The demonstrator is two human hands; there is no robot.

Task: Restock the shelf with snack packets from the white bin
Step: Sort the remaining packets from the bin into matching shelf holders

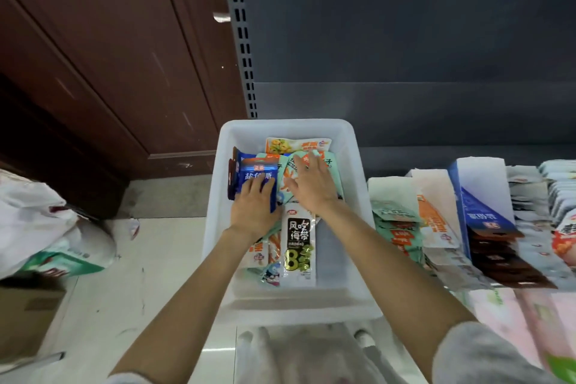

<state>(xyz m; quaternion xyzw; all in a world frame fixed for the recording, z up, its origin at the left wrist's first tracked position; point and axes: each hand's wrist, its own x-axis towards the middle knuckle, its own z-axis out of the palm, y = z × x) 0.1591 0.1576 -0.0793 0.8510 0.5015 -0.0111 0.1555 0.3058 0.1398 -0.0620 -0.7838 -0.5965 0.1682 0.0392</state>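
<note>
Pale tiled floor, a dark wooden door to the left, grey shelf backing ahead. I see the white bin standing beside the shelf, snack packets heaped inside. My left hand curls round a stack of blue packets, several, too overlapped to count. My right hand lies flat with fingers spread on teal packets, holding nothing. One white seaweed packet lies loose. These look light, soft and slick; I'd pinch by the sealed edges.
</note>
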